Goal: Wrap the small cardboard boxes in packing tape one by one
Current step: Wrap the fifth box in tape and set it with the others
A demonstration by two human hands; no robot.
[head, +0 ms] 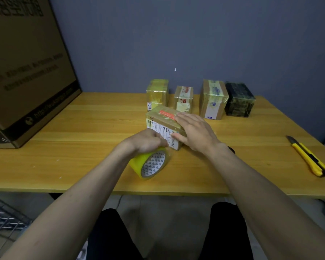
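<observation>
1. four boxes stand in a row at the back of the table (83,128), near the wall (176,34): a yellowish box (157,93), a labelled box (183,99), a taller box (213,99) and a dark box (239,99); all four show a glossy film of tape, so i judge them already wrapped
2. a fifth box (162,121) lies nearer, mid-table, just in front of that row; it too shows glossy tape on top, so its wrap looks under way rather than finished
3. the right hand (193,132) lies flat on this box, fingers straight, pressing its top and near edge
4. the left hand (148,140) has its fingers curled over the tape roll (150,164), gripping it right against the near face of the box; whether a strip runs from roll to box is hidden by the hand
5. left to do, as i judge it: finish the turn, then cut the tape; a yellow knife (310,158) lies well apart at the right, untouched
6. the table is pale wood planks; a big carton (26,72) sits on its left end
7. the wall behind is plain grey-blue; a wire rack (4,218) shows low at the left, below the table edge
</observation>
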